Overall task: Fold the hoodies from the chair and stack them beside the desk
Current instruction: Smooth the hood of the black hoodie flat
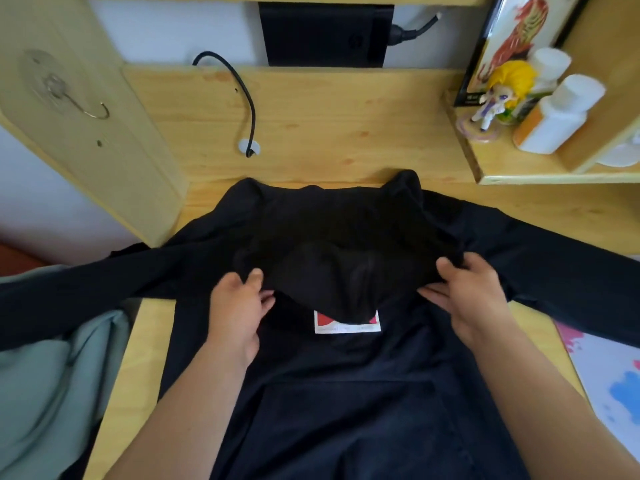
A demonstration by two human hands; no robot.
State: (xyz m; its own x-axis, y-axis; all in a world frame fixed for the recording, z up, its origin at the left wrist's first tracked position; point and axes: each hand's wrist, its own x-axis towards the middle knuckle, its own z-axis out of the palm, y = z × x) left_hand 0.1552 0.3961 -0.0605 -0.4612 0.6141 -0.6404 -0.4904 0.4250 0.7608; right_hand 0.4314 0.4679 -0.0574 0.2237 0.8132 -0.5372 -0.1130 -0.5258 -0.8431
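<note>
A dark navy hoodie [346,393] lies front side up on the wooden desk [311,140], its sleeves spread out to both sides. The hood [339,265] is turned down over the chest and partly covers a white and red print [346,325]. My left hand [239,310] pinches the hood's left edge between thumb and fingers. My right hand [467,299] grips the hood's right edge. The left sleeve hangs off the desk edge. A pale green garment [45,393] lies bunched at the lower left, beside the desk.
A black cable [242,95] runs into a grommet on the desk. At the back stands a black box [325,36]. A shelf [519,168] at the right holds a figurine [498,95] and white bottles [554,116]. A colourful mat [609,375] lies at the right edge.
</note>
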